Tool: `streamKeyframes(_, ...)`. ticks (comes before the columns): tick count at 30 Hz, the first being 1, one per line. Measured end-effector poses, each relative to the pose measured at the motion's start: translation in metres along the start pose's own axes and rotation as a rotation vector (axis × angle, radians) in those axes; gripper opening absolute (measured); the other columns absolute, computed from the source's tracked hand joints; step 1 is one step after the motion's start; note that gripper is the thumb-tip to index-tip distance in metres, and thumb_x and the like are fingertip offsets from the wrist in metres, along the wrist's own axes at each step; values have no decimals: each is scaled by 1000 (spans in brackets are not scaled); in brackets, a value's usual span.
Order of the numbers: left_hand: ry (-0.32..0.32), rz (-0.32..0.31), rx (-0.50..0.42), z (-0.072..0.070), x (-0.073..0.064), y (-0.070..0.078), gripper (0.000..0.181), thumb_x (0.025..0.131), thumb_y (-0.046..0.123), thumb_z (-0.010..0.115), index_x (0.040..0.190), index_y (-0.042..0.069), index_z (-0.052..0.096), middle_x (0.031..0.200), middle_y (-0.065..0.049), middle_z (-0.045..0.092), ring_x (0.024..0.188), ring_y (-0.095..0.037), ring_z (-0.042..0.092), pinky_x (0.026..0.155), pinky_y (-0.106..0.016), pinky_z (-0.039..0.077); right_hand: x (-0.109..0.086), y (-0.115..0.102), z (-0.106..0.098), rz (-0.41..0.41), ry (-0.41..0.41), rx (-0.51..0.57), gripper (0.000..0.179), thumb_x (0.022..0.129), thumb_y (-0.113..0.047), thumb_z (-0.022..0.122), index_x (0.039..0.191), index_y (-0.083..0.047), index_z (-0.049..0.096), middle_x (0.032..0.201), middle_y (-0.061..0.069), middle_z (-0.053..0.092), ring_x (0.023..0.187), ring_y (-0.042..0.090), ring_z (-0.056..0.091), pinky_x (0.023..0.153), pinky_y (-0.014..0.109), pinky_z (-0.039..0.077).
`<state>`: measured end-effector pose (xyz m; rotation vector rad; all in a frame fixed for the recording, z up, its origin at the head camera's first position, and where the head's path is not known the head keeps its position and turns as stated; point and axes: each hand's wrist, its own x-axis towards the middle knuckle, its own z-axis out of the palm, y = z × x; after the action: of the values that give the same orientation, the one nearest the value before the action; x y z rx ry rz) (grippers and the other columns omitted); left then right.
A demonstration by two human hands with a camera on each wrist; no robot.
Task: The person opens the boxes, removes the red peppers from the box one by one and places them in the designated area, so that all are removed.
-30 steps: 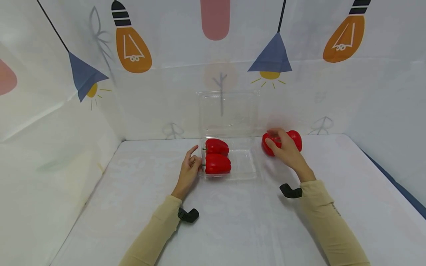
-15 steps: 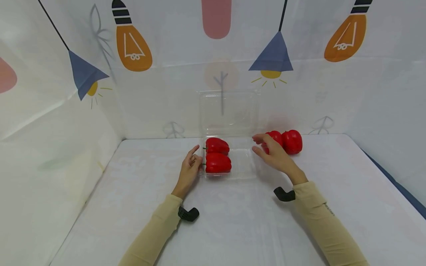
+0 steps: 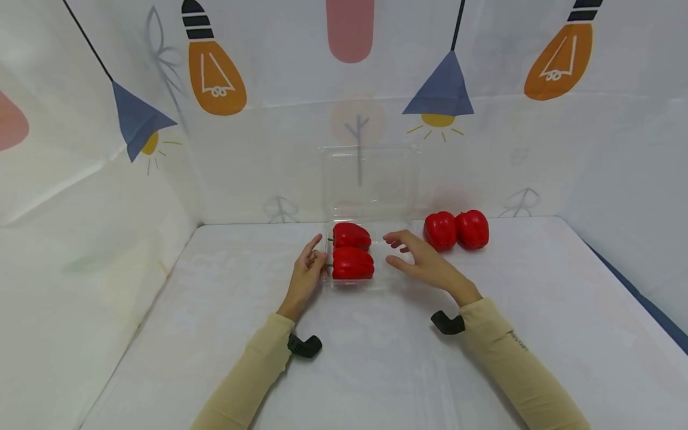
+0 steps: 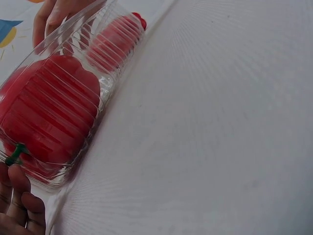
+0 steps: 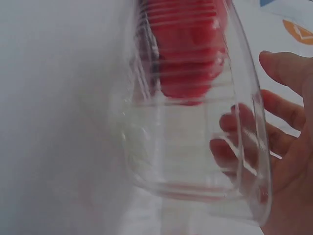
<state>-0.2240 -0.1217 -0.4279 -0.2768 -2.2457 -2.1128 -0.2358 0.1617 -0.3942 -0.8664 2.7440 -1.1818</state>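
A clear plastic clamshell box (image 3: 395, 280) lies with its lid (image 3: 371, 179) raised against the wall. Two red bell peppers, a rear one (image 3: 352, 236) and a front one (image 3: 352, 263), lie side by side in its left half, green stems pointing left. My left hand (image 3: 305, 278) rests by the box's left edge, fingers loosely bent near the front pepper's stem (image 4: 17, 153); its thumb is hidden in the left wrist view. Over the right half of the box hovers my right hand (image 3: 421, 260), fingers spread, holding nothing. The right wrist view shows its fingers (image 5: 281, 110) partly through the clear plastic.
Two more red bell peppers, one nearer the box (image 3: 440, 231) and one farther right (image 3: 473, 229), sit touching each other at the back of the white table (image 3: 376, 358). A printed cloth wall (image 3: 279, 155) stands directly behind.
My right hand has left the two loose peppers, where it was touching the nearer one, and moved left over the box with nothing in it. My left hand stays in place.
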Motion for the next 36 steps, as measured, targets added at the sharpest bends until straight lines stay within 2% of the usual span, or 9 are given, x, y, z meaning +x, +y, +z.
streamKeyframes(4,1,-36,2,-1,1,-3,51,97,9,50,146,8,34,75,-1,49,65,-9,48,64,-18,43,1,0,9,-31,-14,-6,48,89,-23,65,132,-21,44,130,8,52,117,28,52,95,46,47)
streamKeyframes(8,16,-82,-21,-4,8,-14,50,97,15,52,145,9,37,74,1,47,65,-9,45,63,-19,41,4,-3,15,-57,-32,-30,48,89,-24,65,132,-21,44,130,8,53,116,24,53,94,41,48)
streamKeyframes(11,11,-97,-46,-6,13,-24,48,97,21,53,143,13,42,75,2,46,67,-9,44,63,-19,40,6,-7,17,-44,-53,-40,49,89,-24,65,133,-21,44,129,7,53,114,23,54,92,40,49)
streamKeyframes(14,6,-113,-47,-7,13,-25,44,96,26,55,139,19,48,77,4,46,68,-7,42,61,-18,37,8,-11,20,-29,-75,-47,51,89,-24,66,135,-21,44,128,4,53,112,21,55,91,40,49)
streamKeyframes(18,9,-140,-51,-9,12,-26,40,96,27,56,135,22,52,77,6,48,70,-5,42,61,-18,37,11,-13,25,-20,-109,-55,52,89,-32,65,136,-23,43,130,-2,52,112,18,54,91,37,49)
streamKeyframes(23,10,-143,-86,-12,11,-28,38,95,22,56,133,19,53,77,8,55,76,-4,47,71,-17,41,12,-14,27,-11,-139,-39,55,88,-36,65,137,-26,42,132,-5,50,113,17,53,91,37,49)
streamKeyframes(30,-21,-154,-139,-14,10,-25,36,95,17,56,131,16,54,68,5,54,63,-8,44,59,-21,36,17,-14,29,-7,-176,6,60,84,-40,68,137,-27,42,131,-9,48,114,15,52,91,37,50)
streamKeyframes(36,-67,-149,-173,-16,11,-25,39,96,11,53,134,8,49,71,1,56,65,-12,51,66,-24,45,24,-15,32,-33,-205,42,64,83,-38,71,139,-24,42,133,-4,48,115,17,52,94,39,50)
